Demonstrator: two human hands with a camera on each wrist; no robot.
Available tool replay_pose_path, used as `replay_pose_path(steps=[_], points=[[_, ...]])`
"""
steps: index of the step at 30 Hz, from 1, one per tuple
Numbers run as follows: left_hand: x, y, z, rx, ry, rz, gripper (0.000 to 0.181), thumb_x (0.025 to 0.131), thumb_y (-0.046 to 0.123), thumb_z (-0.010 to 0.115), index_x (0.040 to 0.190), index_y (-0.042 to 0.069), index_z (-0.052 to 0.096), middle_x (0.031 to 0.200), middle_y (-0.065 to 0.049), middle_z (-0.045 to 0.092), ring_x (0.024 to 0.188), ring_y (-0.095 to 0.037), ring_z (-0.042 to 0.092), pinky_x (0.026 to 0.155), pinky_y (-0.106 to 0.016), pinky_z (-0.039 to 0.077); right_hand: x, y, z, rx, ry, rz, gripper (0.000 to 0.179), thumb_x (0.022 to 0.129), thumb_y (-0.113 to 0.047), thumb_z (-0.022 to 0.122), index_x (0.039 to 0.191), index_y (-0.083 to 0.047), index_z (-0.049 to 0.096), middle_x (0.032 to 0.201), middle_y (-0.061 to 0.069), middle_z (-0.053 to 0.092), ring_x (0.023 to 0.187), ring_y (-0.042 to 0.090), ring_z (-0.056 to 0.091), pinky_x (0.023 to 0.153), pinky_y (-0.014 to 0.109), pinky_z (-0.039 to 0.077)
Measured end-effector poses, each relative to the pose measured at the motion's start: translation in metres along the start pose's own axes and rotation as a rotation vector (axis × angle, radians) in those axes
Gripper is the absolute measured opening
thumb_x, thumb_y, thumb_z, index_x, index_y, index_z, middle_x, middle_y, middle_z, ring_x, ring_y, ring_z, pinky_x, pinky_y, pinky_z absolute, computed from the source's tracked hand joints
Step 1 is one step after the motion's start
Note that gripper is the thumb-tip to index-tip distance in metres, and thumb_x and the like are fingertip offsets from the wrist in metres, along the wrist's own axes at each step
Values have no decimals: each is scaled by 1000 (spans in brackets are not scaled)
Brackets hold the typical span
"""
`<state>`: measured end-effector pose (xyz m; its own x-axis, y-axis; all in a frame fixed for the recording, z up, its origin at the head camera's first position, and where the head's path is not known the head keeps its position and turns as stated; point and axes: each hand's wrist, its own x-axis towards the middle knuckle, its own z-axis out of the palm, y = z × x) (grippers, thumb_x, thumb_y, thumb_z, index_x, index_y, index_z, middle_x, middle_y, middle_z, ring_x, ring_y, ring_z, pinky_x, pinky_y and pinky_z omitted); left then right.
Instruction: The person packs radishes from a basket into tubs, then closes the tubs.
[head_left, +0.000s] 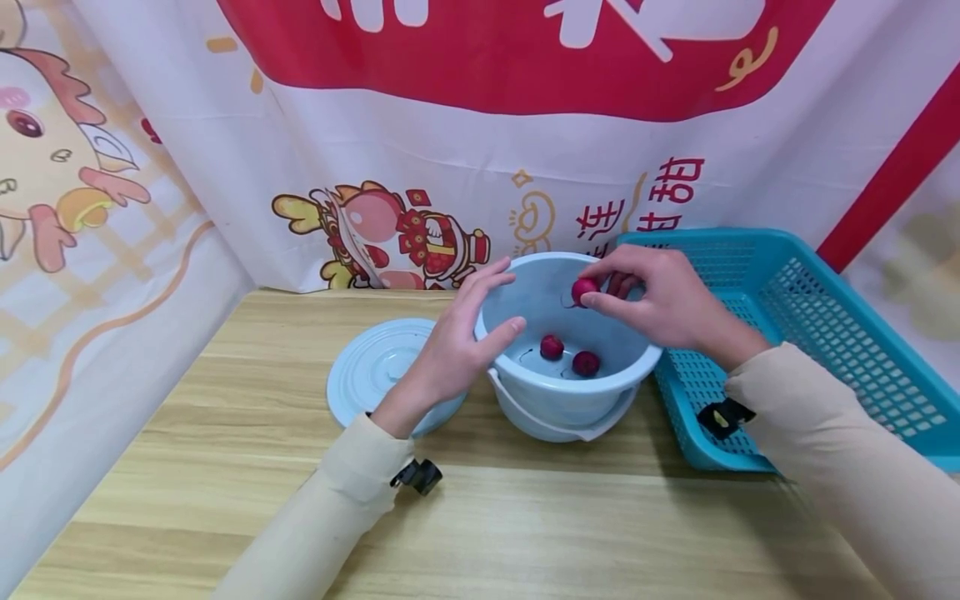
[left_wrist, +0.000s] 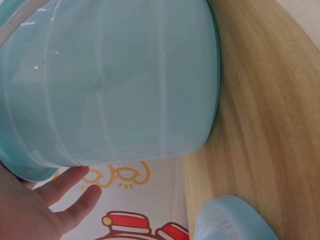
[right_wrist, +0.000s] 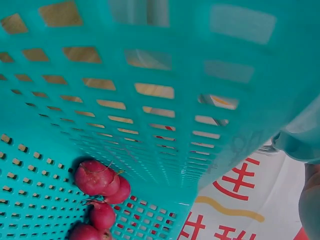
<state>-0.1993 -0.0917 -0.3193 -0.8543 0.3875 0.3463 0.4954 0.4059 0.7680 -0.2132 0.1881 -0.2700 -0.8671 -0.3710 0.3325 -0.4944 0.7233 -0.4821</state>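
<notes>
A pale blue bucket stands upright on the table with its white handle hanging down at the front. Two red radishes with thin roots lie on its bottom. Above the opening, my right hand pinches another radish between thumb and fingers. My left hand is at the bucket's left rim, its thumb reaching over the edge and its fingers extended. In the left wrist view the fingers lie beside the bucket's outer wall, loosely spread.
A teal slatted basket stands to the right of the bucket; the right wrist view shows several radishes inside it. The round blue lid lies on the wooden table, left of the bucket. A printed cloth hangs behind.
</notes>
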Motion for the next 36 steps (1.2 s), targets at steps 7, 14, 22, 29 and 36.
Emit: replay_pose_path(steps=[7,14,22,29,36], points=[[0,0,0,4,3,-4,68,101,46,57,159,15,44,175,10,27,161,-22,31,123,-62,40,0,0,2,0,13,4,37,90,-23,85,125,-15,77,110,5,75,94,21,68,79,35,58],[0,0,-1,3,5,4,68,100,46,57,159,15,45,175,9,28,161,-22,32,124,-62,39,-1,1,2,4,35,-11,35,92,-22,82,126,-14,76,109,6,74,93,21,69,79,33,58],[0,0,0,6,4,4,68,101,47,56,159,15,44,175,10,28,161,-22,32,123,-62,39,-2,1,2,1,42,-11,30,92,-19,82,121,-14,77,108,6,74,93,21,69,77,33,58],[0,1,0,9,3,0,69,100,47,57,160,15,44,175,9,28,161,-22,32,123,-62,40,-1,4,1,40,36,3,28,92,-20,82,120,-16,78,109,5,75,94,21,69,78,33,59],[-1,1,0,4,2,2,68,101,47,57,159,15,44,175,9,27,161,-22,31,123,-62,40,-2,3,-6,141,22,66,32,93,-23,82,124,-18,77,117,4,77,101,22,71,79,19,59]])
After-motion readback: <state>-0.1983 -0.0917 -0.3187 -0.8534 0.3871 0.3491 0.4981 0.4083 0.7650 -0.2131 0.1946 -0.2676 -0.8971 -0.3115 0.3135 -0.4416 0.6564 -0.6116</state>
